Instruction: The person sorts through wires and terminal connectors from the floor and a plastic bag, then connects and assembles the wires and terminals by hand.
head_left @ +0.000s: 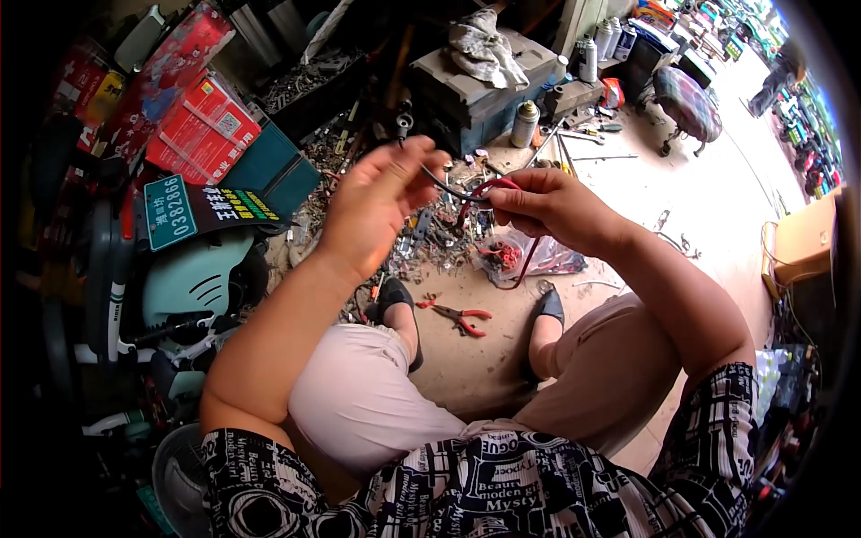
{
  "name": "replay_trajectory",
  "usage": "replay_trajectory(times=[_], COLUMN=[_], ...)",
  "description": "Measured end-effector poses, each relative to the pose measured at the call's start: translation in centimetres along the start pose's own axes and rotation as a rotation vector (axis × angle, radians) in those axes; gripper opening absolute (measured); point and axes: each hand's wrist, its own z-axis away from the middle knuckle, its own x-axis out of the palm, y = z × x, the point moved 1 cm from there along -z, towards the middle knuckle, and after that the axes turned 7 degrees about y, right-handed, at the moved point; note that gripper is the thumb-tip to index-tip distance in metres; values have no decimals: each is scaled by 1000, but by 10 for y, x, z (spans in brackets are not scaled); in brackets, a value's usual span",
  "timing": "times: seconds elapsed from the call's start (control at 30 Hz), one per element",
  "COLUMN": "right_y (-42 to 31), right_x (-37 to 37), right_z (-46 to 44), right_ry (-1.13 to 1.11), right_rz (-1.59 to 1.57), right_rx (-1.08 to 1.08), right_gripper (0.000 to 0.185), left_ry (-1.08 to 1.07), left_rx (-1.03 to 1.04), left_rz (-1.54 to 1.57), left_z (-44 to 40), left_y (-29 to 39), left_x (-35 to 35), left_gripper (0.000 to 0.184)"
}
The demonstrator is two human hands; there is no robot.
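Note:
My left hand (372, 202) is raised at the middle, fingers curled and closed around one end of a black cable (441, 185). The cable bends across to my right hand (560, 211), whose thumb and fingers pinch it together with a red wire (529, 264). That wire loops at the fingertips and hangs down below them. A metal fitting (404, 121) shows just above my left hand; I cannot tell if it joins the cable. Red-handled pliers (464, 319) lie on the floor between my shoes, jaws apart.
Loose metal parts (417, 238) litter the floor ahead, beside a clear plastic bag (547, 255) with red pieces. A spray can (526, 124) stands by a grey box (489, 76). Left are a pale green scooter (197, 278) and a red box (204, 130). A padded stool (688, 103) stands right.

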Motion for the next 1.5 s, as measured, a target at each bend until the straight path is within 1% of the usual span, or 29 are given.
replay_trajectory(times=[0.07,0.1,0.13,0.2,0.33,0.43,0.53,0.77,0.83,0.97,1.03,1.1,1.13,1.2,1.27,1.33,1.37,1.43,1.47,1.5], right_y=[-1,-6,-8,-10,-20,-21,-23,-30,-32,-31,-29,-25,-22,-17,-12,-7,-5,-5,-4,-3], right_x=[4,8,11,13,18,17,17,18,16,13,12,11,11,11,10,9,9,6,5,4], right_z=[0,3,4,4,10,10,12,23,27,29,30,31,32,33,32,30,30,25,24,22], right_ry=[18,10,0,-81,-118,-69,-37,-27,-40,-56,-74,-74,-76,-60,-46,-27,-23,-9,-6,9], right_rz=[-54,-55,-57,50,139,246,308,318,371,361,288,255,225,222,225,208,205,227,226,203], right_rx=[8,-1,-10,5,-19,-141,-195,-191,-210,-202,-187,-177,-164,-161,-159,-155,-153,-116,-115,-99], right_gripper=[23,23,23,24,25,26,26,28,30,31,30,29,29,28,27,26,26,26,26,26], left_ry=[-60,-107,-101,-102,-89,-48,-9,40,33,6,-1,-23,-28,-16,-29,41,37,-119,-122,-74], left_rx=[-49,-75,-81,-47,3,26,50,18,3,20,25,79,74,79,77,16,12,-62,-63,181], left_rz=[-55,-18,-7,26,2,-7,-24,14,26,31,26,9,7,-91,-97,-65,-66,-574,-574,-746], left_z=[5,6,7,7,7,8,8,16,16,17,16,14,14,16,15,16,17,18,20,23], left_y=[-8,-10,-9,-9,-5,-3,-1,2,3,6,7,8,8,7,5,5,7,10,12,15], left_x=[9,10,12,14,14,16,17,22,23,24,23,20,19,17,19,23,23,24,26,29], left_gripper=[31,30,28,25,24,25,24,22,21,22,22,22,22,22,23,24,24,21,21,18])
